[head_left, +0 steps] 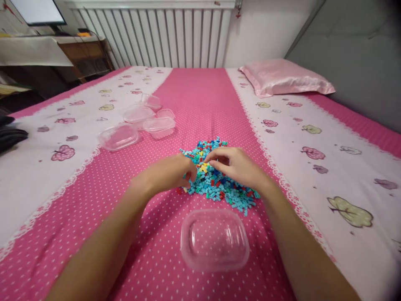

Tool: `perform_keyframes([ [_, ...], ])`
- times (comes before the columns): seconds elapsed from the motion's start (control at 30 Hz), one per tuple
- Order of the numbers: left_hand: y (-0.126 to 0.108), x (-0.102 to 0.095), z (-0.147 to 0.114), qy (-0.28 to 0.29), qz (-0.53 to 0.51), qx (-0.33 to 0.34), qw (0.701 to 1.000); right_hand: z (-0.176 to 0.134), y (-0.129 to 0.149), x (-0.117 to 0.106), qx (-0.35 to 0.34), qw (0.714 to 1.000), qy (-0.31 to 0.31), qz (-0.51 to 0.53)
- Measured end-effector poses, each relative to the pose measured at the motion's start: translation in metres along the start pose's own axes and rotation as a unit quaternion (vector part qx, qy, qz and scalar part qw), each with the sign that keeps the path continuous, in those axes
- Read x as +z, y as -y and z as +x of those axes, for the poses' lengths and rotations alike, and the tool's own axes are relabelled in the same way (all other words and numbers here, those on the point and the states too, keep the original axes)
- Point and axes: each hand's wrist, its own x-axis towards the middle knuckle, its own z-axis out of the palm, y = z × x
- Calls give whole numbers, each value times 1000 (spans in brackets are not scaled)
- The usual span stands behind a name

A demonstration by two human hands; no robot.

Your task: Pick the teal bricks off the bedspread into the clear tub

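A spread-out pile of small building bricks, mostly light blue with some red, dark blue, green and yellow, lies on the pink dotted sheet. My left hand is at the pile's left edge, its fingers curled downward among the pieces. Over the upper middle, my right hand has thumb and forefinger drawn into a pinch beside a few yellow bricks. Whatever sits in either hand's fingertips is too small or hidden to name. Nearest me, a clear plastic container rests on the sheet between my forearms.
Several more clear plastic containers stand grouped at the left, beyond my left hand. A pink pillow lies at the far right of the bed. Behind are a white radiator, and at the left a desk with a monitor.
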Motion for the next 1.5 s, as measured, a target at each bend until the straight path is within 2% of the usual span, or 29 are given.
perform_keyframes([
  [0.13, -4, 39, 1, -39, 28, -31, 998, -14, -8, 5, 17, 992, -118, 29],
  [0.23, -6, 48, -5, -47, 52, -8, 997, -21, -12, 8, 37, 985, -162, 37],
  [0.37, 2, 41, -4, -20, 20, 12, 1000, -20, -7, 9, 12, 992, -109, -56],
  [0.43, 7, 38, -5, -29, -4, 8, 1000, -20, -4, 8, -8, 992, -76, -100],
  [0.57, 15, 39, -7, -64, -52, 16, 996, -23, -1, 5, -24, 991, -33, -124],
  [0.73, 21, 34, -4, -76, -147, 68, 984, -25, 4, 7, -11, 994, -16, -108],
  [0.9, 16, 29, 0, -118, -281, 118, 945, -26, 16, 17, 43, 998, 51, 7],
  [1.07, 5, 39, 7, -173, -380, 119, 901, -27, 17, 23, 116, 982, 29, 149],
  [1.23, -2, 44, 9, -201, -444, 118, 865, -29, 23, 21, 111, 983, 2, 149],
  [1.37, 1, 43, 10, -188, -444, 120, 868, -31, 31, 21, 99, 992, -17, 74],
  [1.5, 1, 42, 9, -137, -428, 127, 884, -34, 35, 18, 105, 994, 24, 22],
])
